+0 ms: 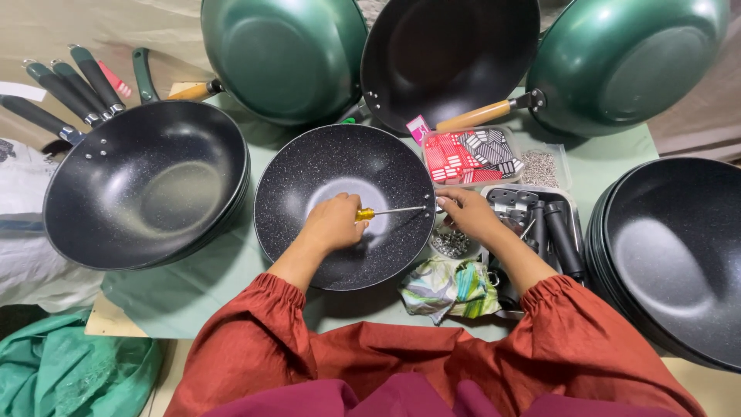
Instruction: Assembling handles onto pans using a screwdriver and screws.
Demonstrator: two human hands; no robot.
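A black speckled pan (309, 193) lies on the green table in front of me. My left hand (333, 222) is inside it, closed on a yellow-handled screwdriver (386, 211) whose shaft points right toward the pan's rim. My right hand (465, 214) is at that rim, fingers pinched where the screwdriver tip meets the pan's edge. What the fingers pinch is too small to tell.
A stack of black pans (147, 185) with dark handles sits at left, another stack (679, 255) at right. Green pans (285, 54) lean at the back. A tray of black handles (548, 224), a box of tags (471, 154), screws (450, 243) and a cloth (448, 287) lie near my right hand.
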